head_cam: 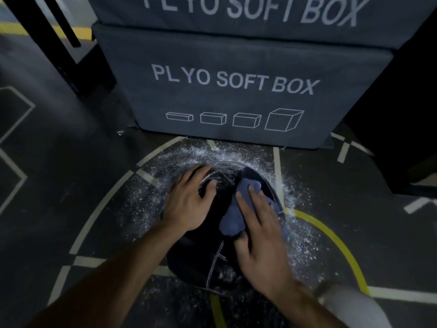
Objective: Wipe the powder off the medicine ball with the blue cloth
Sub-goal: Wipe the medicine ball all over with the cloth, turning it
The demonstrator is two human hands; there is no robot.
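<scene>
A black medicine ball (201,252) with pale seam lines sits on the dark gym floor in front of me. My left hand (189,202) lies on its upper left side, fingers spread and bent over the curve. My right hand (257,235) presses the crumpled blue cloth (234,216) against the ball's upper right side with mostly straight fingers. White powder (238,150) lies scattered on the floor in a ring around the ball, densest behind it and to its right.
Two stacked grey boxes (236,95) marked PLYO SOFT BOX stand just behind the ball. White and yellow lines (331,233) cross the floor. A dark frame (54,39) rises at the upper left. A pale object (350,304) sits by my right forearm.
</scene>
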